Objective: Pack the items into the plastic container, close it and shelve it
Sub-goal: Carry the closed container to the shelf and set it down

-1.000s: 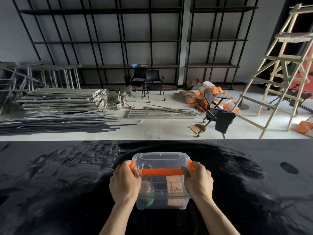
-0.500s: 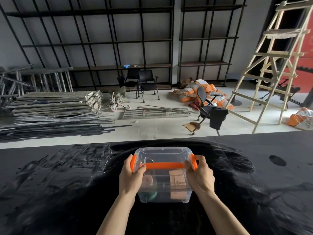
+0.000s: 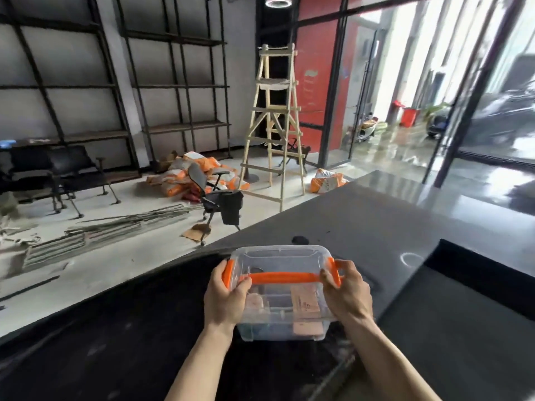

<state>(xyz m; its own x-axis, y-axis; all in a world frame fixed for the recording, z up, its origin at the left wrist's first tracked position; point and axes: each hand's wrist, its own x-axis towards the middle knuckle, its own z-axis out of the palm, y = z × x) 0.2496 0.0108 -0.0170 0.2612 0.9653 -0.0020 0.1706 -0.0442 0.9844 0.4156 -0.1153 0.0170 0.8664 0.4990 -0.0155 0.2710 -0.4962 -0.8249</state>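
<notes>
A cluttered workroom lies beyond the dark counter (image 3: 390,227); shelving (image 3: 179,82) lines the far wall, well apart from the box (image 3: 282,293). We hold the box above the counter, lid on, items inside; left hand (image 3: 227,299) and right hand (image 3: 346,296) each curl around an orange latch (image 3: 228,273) at its ends (whether both are snapped we cannot tell). An unlatched lid could pop and spill; floor debris near the shelving could trip us.

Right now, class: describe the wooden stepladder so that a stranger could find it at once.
Start at the red wall panel beside the glass doors. Just left of it stands the tall pale wooden stepladder, right of the black metal shelving. It alone is light timber, with rungs.
</notes>
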